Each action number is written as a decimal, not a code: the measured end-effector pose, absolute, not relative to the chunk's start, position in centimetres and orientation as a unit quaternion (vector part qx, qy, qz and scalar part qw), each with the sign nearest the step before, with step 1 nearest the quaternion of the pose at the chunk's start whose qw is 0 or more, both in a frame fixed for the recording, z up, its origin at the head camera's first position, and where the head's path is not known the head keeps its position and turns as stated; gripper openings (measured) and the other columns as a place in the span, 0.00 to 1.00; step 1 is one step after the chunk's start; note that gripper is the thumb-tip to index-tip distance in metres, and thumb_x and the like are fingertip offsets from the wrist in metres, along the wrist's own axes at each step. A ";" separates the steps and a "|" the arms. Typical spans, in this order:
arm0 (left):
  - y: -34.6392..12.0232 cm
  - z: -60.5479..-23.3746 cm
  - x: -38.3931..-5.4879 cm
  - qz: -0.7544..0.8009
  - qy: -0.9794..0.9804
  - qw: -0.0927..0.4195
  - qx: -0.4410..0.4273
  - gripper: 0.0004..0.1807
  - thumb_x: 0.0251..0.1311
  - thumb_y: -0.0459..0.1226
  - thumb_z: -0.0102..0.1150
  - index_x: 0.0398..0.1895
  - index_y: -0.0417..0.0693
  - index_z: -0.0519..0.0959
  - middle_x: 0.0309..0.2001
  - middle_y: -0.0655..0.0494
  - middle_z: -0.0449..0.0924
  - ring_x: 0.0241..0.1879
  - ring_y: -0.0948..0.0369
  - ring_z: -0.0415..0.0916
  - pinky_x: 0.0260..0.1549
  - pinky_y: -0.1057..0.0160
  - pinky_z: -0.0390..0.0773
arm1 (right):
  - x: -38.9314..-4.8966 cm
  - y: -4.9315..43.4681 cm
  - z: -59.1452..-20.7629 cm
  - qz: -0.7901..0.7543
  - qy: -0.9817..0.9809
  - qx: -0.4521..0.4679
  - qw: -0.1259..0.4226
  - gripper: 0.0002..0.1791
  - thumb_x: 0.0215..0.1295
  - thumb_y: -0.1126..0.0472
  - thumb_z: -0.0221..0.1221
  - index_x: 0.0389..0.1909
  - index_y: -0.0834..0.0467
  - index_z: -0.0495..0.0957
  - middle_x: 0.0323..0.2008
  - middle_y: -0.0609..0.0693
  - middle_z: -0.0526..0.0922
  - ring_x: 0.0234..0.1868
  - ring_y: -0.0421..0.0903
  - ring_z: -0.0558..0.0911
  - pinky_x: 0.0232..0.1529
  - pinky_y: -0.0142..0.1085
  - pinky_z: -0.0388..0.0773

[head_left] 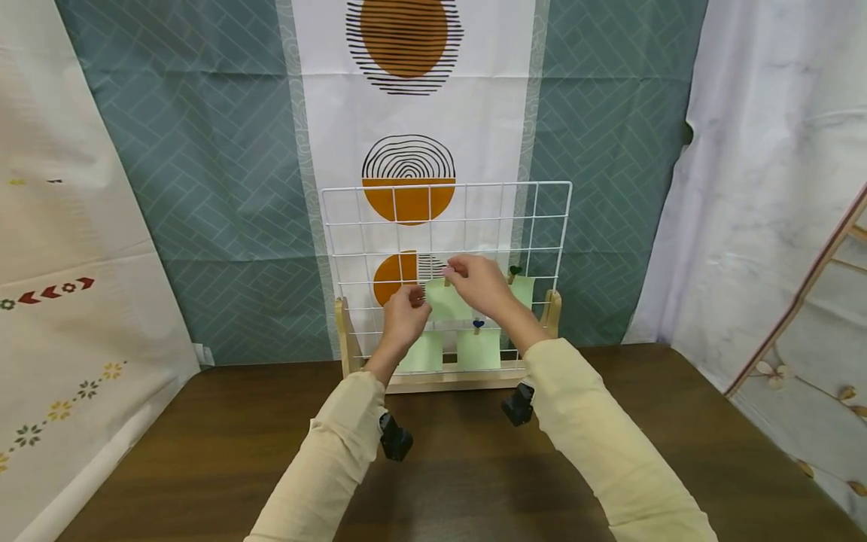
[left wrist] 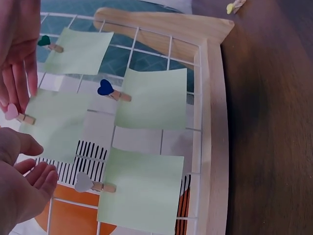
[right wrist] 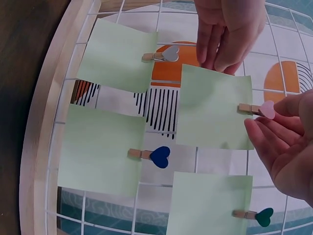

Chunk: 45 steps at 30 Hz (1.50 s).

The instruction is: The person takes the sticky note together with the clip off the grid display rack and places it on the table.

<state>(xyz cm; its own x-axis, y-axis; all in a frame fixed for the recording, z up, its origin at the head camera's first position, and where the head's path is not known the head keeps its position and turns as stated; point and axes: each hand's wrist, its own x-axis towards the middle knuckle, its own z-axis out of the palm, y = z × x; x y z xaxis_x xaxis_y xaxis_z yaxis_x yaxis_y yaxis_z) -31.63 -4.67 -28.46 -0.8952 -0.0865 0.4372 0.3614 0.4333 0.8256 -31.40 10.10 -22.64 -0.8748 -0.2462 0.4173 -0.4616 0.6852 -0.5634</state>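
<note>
My right hand (head_left: 479, 286) pinches a small wooden clothespin with a pink heart (right wrist: 266, 109) between thumb and fingers. The clothespin sits on the top edge of a pale green paper square (right wrist: 215, 107) against a white wire grid (head_left: 447, 184). By that paper's left edge is my left hand (head_left: 405, 318), its fingers loosely bent with a gap to the thumb. In the left wrist view nothing shows between the thumb and fingers of that hand (left wrist: 24, 188); whether it touches the paper I cannot tell.
Other green squares hang on the grid from clothespins with white (right wrist: 170, 54), blue (right wrist: 160, 156) and green hearts (right wrist: 264, 217). A wooden stand (head_left: 554, 310) holds the grid on a dark table (head_left: 460, 467). A yellow-tipped clothespin (left wrist: 236, 7) lies on the table.
</note>
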 end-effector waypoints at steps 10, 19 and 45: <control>-3.9 -28.1 -31.8 -0.546 -0.809 0.210 -0.063 0.15 0.54 0.26 0.54 0.46 0.31 0.79 0.41 0.40 0.81 0.43 0.49 0.78 0.44 0.55 0.77 | -32.2 9.9 -22.2 0.309 -0.919 0.190 0.152 0.19 0.73 0.60 0.53 0.58 0.67 0.75 0.54 0.59 0.80 0.55 0.54 0.78 0.54 0.45 0.74; -4.1 -28.1 -32.0 -0.561 -0.799 0.208 -0.057 0.13 0.57 0.26 0.53 0.45 0.31 0.79 0.38 0.42 0.80 0.41 0.49 0.76 0.42 0.55 0.75 | -32.5 9.8 -21.7 0.290 -0.930 0.179 0.140 0.18 0.72 0.59 0.53 0.57 0.64 0.77 0.53 0.57 0.81 0.52 0.53 0.79 0.50 0.43 0.76; -4.2 -28.5 -32.0 -0.553 -0.803 0.215 -0.055 0.10 0.59 0.27 0.57 0.43 0.32 0.80 0.38 0.42 0.81 0.40 0.49 0.77 0.42 0.56 0.76 | -32.3 9.1 -22.3 0.278 -0.931 0.164 0.169 0.15 0.71 0.59 0.55 0.52 0.62 0.81 0.46 0.54 0.84 0.45 0.51 0.81 0.45 0.42 0.77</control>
<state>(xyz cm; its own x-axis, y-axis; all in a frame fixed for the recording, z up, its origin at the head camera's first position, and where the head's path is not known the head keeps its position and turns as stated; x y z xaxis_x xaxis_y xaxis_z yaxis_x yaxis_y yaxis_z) -32.02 -4.24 -28.46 -0.9010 -0.1494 0.4072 0.3270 0.3829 0.8640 -32.34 9.09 -22.32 -0.8895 -0.2108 0.4054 -0.3987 0.7916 -0.4631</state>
